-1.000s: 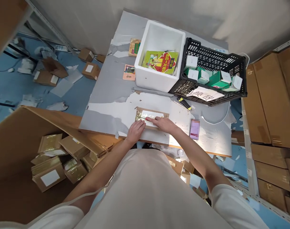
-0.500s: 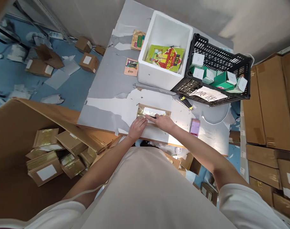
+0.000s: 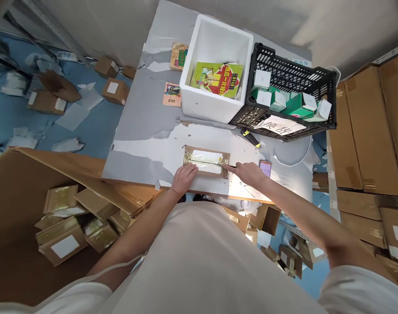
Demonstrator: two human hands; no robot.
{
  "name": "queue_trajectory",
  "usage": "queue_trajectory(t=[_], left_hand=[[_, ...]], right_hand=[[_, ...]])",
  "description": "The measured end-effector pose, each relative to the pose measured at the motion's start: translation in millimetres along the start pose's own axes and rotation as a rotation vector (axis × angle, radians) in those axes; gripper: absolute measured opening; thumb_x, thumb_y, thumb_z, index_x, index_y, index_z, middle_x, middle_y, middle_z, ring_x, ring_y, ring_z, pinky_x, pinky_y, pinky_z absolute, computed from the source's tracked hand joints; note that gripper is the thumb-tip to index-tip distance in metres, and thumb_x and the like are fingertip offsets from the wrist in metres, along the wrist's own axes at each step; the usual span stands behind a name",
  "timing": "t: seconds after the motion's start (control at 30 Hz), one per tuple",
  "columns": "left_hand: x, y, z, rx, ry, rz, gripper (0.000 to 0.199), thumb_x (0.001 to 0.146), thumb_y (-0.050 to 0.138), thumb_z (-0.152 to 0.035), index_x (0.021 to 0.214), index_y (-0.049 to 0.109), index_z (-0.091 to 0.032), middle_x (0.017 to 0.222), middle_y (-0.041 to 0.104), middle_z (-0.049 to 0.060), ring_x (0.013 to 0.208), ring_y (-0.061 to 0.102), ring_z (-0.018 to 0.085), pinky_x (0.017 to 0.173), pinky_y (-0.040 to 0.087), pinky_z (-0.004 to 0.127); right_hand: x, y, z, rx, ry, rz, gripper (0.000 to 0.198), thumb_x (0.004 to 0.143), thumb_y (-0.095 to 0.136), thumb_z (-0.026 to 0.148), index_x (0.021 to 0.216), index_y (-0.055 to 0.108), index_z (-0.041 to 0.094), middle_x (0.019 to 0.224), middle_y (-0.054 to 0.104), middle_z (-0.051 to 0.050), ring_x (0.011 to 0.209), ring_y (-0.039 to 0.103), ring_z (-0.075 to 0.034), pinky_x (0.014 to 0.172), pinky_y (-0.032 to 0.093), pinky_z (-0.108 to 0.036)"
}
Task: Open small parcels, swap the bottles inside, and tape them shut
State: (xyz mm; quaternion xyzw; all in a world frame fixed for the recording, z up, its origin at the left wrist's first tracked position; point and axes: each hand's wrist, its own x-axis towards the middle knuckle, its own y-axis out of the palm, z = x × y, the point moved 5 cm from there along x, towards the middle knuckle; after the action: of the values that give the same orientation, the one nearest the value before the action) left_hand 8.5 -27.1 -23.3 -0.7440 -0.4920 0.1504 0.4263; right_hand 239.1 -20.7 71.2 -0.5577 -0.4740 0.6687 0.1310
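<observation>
A small cardboard box [image 3: 207, 162] with a white label and shiny clear tape lies flat near the table's front edge. A dark slit line runs lengthwise across its taped top. My left hand [image 3: 184, 178] rests on the box's near left part, its fingers stretched out flat. Held in my right hand [image 3: 249, 173] is a slim dark knife [image 3: 231, 168], its tip at the right end of the box. Most of its handle is hidden by the fingers. Close to my right hand lie a phone [image 3: 265, 167] and a yellow-and-black box cutter [image 3: 250, 138].
Behind the box stand a white foam box [image 3: 212, 104] holding books and a black plastic crate [image 3: 330, 100] with green-and-white cartons. Two booklets lie left of them. A big open carton [image 3: 55, 159] with small boxes stands at lower left. Stacked cartons [image 3: 367, 139] line the right.
My right hand has drawn the knife rightward along the box from its left part to its right end. The slit across the tape now shows. My left hand stays on the box.
</observation>
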Motion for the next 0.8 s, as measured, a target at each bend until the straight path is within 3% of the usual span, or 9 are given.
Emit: queue_trajectory(t=[0.13, 0.27, 0.43, 0.53, 0.63, 0.7, 0.8], left_hand=[[3.2, -0.5, -1.0, 0.017, -0.015, -0.004, 0.030, 0.093, 0.041, -0.030, 0.112, 0.062, -0.021, 0.116, 0.065, 0.010, 0.117, 0.054, 0.024, 0.095, 0.039, 0.041], [4.9, -5.3, -5.0, 0.057, -0.012, 0.002, 0.029, 0.092, 0.042, -0.028, 0.109, 0.063, -0.022, 0.114, 0.065, 0.010, 0.114, 0.054, 0.025, 0.092, 0.039, 0.041], [14.9, -21.7, -17.0, 0.127, 0.043, 0.087, 0.029, 0.086, 0.049, -0.032, 0.110, 0.062, -0.022, 0.110, 0.064, 0.012, 0.108, 0.055, 0.028, 0.094, 0.035, 0.044], [37.9, -32.3, -24.6, 0.193, 0.091, 0.140, 0.060, 0.072, 0.063, -0.050, 0.121, 0.055, -0.018, 0.124, 0.055, 0.017, 0.119, 0.046, 0.035, 0.103, 0.025, 0.050], [66.3, -32.1, -26.5, 0.264, 0.129, 0.246, 0.098, 0.057, 0.066, -0.065, 0.137, 0.039, -0.014, 0.144, 0.035, 0.019, 0.134, 0.025, 0.041, 0.109, 0.013, 0.053], [79.1, -26.8, -23.5, 0.296, 0.135, 0.327, 0.107, 0.056, 0.065, -0.068, 0.141, 0.031, -0.013, 0.146, 0.030, 0.020, 0.137, 0.019, 0.040, 0.110, 0.010, 0.052], [85.5, -20.2, -17.3, 0.297, 0.132, 0.359, 0.107, 0.056, 0.064, -0.068, 0.141, 0.031, -0.013, 0.142, 0.037, 0.020, 0.134, 0.026, 0.038, 0.110, 0.010, 0.051]], right_hand=[[-31.1, 15.9, -23.6, -0.027, 0.080, -0.017, 0.077, 0.081, 0.039, 0.002, 0.144, 0.021, 0.042, 0.092, 0.062, -0.011, 0.063, 0.061, -0.018, 0.059, 0.040, -0.030], [-51.1, 22.8, -31.0, 0.083, 0.131, -0.053, 0.072, 0.083, 0.040, 0.005, 0.142, 0.026, 0.043, 0.090, 0.062, -0.010, 0.063, 0.061, -0.018, 0.059, 0.040, -0.030], [-75.6, 42.0, -39.4, 0.582, 0.286, -0.239, 0.056, 0.092, 0.038, 0.025, 0.146, 0.025, 0.034, 0.090, 0.065, -0.006, 0.072, 0.061, -0.019, 0.061, 0.044, -0.028], [-72.0, 65.1, -26.8, 1.018, 0.380, -0.274, 0.057, 0.093, 0.037, 0.031, 0.147, 0.020, 0.030, 0.085, 0.065, -0.002, 0.061, 0.058, -0.013, 0.054, 0.046, -0.024], [-59.3, 80.5, -5.4, 1.330, 0.416, -0.258, 0.059, 0.091, 0.038, 0.029, 0.147, 0.018, 0.035, 0.085, 0.062, 0.001, 0.050, 0.052, -0.007, 0.045, 0.045, -0.020], [-52.6, 83.3, 4.3, 1.412, 0.424, -0.268, 0.060, 0.090, 0.039, 0.027, 0.146, 0.020, 0.036, 0.085, 0.061, 0.001, 0.049, 0.051, -0.006, 0.043, 0.044, -0.019], [-45.9, 80.5, 11.2, 1.415, 0.417, -0.257, 0.060, 0.090, 0.039, 0.026, 0.147, 0.020, 0.035, 0.080, 0.061, 0.001, 0.048, 0.051, -0.007, 0.043, 0.043, -0.019]])
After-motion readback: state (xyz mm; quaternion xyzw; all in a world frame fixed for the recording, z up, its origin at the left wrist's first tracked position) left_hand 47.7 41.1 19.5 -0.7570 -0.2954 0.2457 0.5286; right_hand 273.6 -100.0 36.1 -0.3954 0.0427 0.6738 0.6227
